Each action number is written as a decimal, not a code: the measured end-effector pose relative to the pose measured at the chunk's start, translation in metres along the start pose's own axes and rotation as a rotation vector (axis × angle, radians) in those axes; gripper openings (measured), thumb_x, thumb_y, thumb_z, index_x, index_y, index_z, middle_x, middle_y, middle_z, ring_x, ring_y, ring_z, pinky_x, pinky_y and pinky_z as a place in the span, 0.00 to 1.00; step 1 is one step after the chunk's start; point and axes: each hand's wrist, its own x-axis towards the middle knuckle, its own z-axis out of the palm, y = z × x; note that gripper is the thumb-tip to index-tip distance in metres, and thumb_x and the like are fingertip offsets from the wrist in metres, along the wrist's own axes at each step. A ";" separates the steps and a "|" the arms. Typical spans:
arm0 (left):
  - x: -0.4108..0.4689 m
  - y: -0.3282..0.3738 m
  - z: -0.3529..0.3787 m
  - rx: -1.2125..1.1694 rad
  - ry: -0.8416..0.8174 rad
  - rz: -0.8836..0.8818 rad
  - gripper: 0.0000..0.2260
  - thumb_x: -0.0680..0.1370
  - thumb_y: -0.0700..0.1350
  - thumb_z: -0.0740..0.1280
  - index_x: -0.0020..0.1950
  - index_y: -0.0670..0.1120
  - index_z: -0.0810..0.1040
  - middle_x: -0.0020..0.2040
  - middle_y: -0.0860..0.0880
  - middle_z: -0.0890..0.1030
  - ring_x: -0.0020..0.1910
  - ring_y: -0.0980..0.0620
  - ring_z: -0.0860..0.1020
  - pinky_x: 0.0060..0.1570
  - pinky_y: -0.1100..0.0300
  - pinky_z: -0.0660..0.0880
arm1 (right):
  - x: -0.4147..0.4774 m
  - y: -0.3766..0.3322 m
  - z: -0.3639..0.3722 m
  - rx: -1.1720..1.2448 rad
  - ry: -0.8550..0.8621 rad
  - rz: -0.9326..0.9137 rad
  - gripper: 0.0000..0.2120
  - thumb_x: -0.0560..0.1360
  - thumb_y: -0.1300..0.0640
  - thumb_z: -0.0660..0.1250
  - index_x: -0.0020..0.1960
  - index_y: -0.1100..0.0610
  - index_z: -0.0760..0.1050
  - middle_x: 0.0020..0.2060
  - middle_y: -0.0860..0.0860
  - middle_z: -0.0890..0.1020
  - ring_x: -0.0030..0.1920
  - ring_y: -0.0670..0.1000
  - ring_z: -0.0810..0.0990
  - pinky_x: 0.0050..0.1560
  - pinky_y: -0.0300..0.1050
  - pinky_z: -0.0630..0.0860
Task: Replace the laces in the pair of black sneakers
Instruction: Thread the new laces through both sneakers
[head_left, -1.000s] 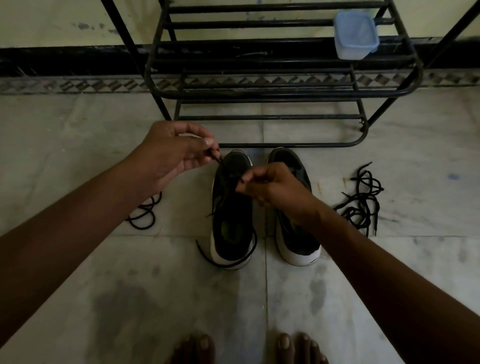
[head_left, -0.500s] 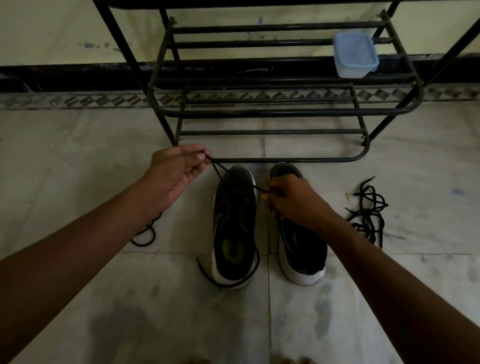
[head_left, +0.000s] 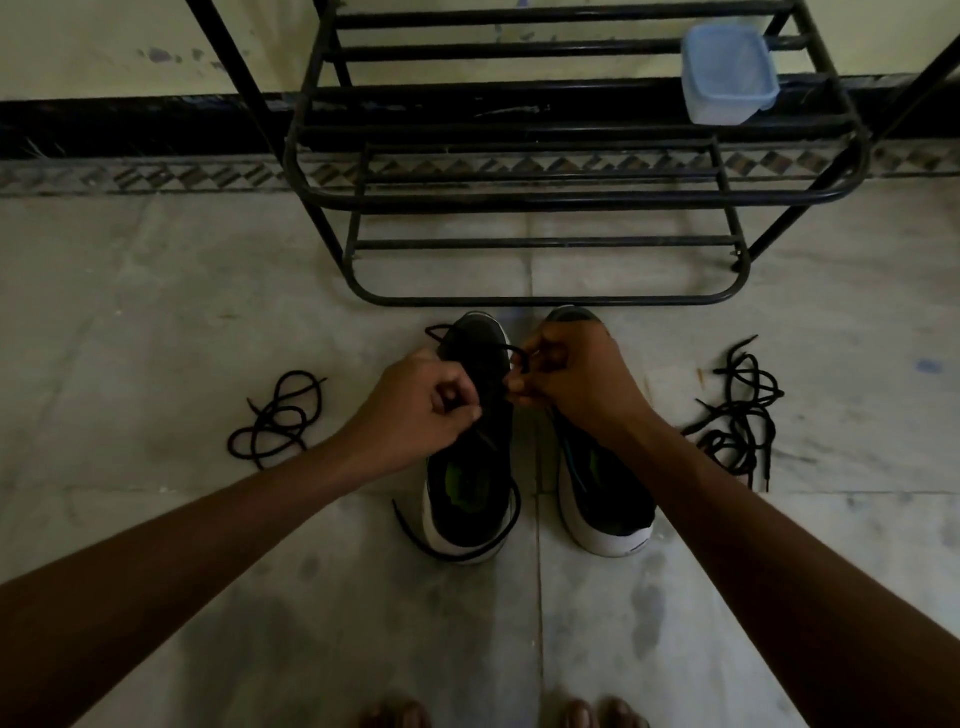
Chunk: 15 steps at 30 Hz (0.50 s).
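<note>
**Floor** (head_left: 156, 312): pale tiles; everything below lies on it.

**Shoe rack** (head_left: 519, 199): black metal, standing just beyond the toes of the shoes. A lidded plastic tub (head_left: 727, 78) sits on an upper tier.

**Left sneaker** (head_left: 470, 488): black with a white sole, toe pointing at the rack. This is the shoe in work. Lacing appears to be at the lower eyelets only, with most of it left to do.

**Right sneaker** (head_left: 605, 493): just beside its mate. No lace shows in the visible part and the forefoot is hidden by the hand, so it is probably still to be laced.

**Right hand** (head_left: 576, 379): fingers curled, pinching a loop of the working lace.

**Left hand** (head_left: 421, 410): fingers curled tight over the left sneaker's throat, thumb against forefinger, apparently pinching the same lace.

**Loose lace bundle** (head_left: 737, 415): black, tangled, to the right of the shoes.

**Single loose lace** (head_left: 280, 415): black, to the left. It cannot be told which loose laces are old and which are new.

**Working lace** (head_left: 470, 560): black; its slack trails round the left sneaker's heel.
</note>
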 end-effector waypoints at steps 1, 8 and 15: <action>0.002 0.000 0.002 0.011 0.013 -0.009 0.08 0.74 0.43 0.76 0.42 0.55 0.82 0.45 0.53 0.75 0.37 0.59 0.78 0.37 0.74 0.71 | 0.001 0.001 0.002 -0.042 0.009 -0.015 0.08 0.74 0.69 0.73 0.52 0.63 0.80 0.41 0.56 0.86 0.40 0.48 0.87 0.39 0.37 0.81; 0.020 0.005 0.009 0.001 -0.048 -0.170 0.09 0.74 0.40 0.73 0.53 0.48 0.87 0.38 0.61 0.78 0.37 0.72 0.78 0.32 0.78 0.70 | 0.004 0.006 0.010 -0.100 0.017 -0.034 0.11 0.72 0.67 0.75 0.51 0.58 0.79 0.41 0.52 0.86 0.41 0.46 0.87 0.43 0.41 0.84; 0.021 -0.001 0.003 -0.305 -0.107 -0.301 0.10 0.73 0.35 0.76 0.42 0.50 0.86 0.37 0.55 0.85 0.36 0.66 0.81 0.37 0.74 0.73 | 0.003 0.006 0.009 -0.116 0.014 -0.048 0.12 0.70 0.66 0.77 0.52 0.59 0.81 0.42 0.51 0.86 0.44 0.46 0.86 0.48 0.46 0.84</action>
